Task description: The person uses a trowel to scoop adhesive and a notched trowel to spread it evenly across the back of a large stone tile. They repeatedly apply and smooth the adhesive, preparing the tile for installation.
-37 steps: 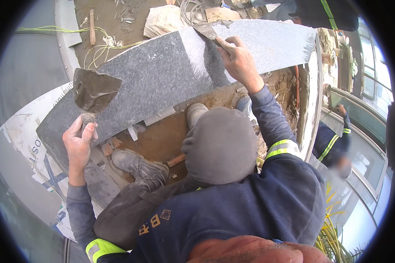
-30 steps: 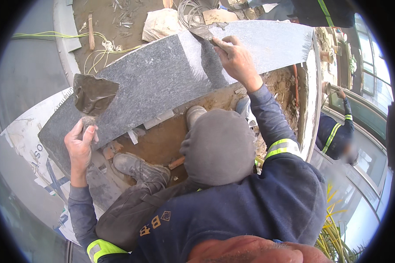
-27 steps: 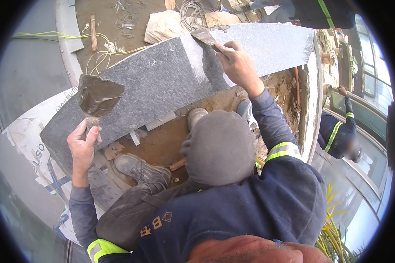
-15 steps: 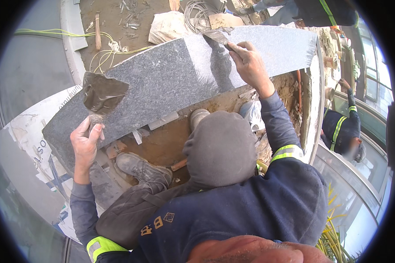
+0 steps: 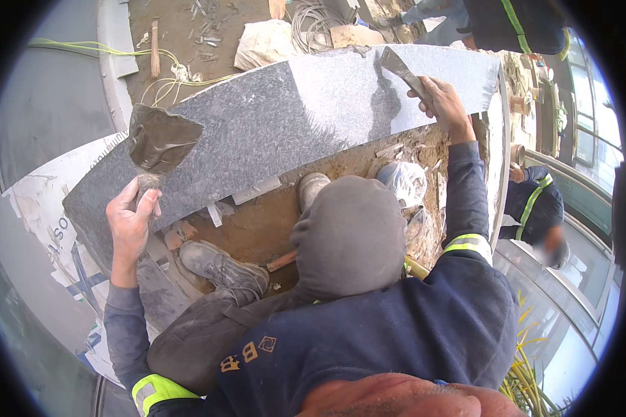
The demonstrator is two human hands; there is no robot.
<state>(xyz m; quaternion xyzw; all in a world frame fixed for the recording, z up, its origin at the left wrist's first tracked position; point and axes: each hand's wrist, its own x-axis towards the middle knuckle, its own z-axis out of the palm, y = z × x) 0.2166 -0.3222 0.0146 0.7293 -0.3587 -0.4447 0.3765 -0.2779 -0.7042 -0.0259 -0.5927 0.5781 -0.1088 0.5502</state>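
My left hand [image 5: 130, 212] is closed round the dusty handle of a trowel [image 5: 161, 137] with a broad, dark, shiny blade. That blade is held over the left end of a long, curved grey stone slab [image 5: 250, 128]. Over the slab's right part, my right hand [image 5: 442, 104] grips a putty knife [image 5: 402, 69] whose flat blade points up and left. I cannot tell whether this blade touches the stone. Hand and tool cast a shadow on the slab's sunlit part; the left part lies in shade.
A trench of bare soil [image 5: 257, 226] runs along the slab's near side, with a boot [image 5: 222, 267] and plastic bags [image 5: 402, 182] in it. Beyond the slab lie a pale sack [image 5: 266, 43], coiled cable [image 5: 314, 28] and a short broom [image 5: 155, 48]. Two other people are at the right.
My right hand and the putty knife have moved right and slightly nearer along the slab. My left hand and trowel have shifted a little to the left.
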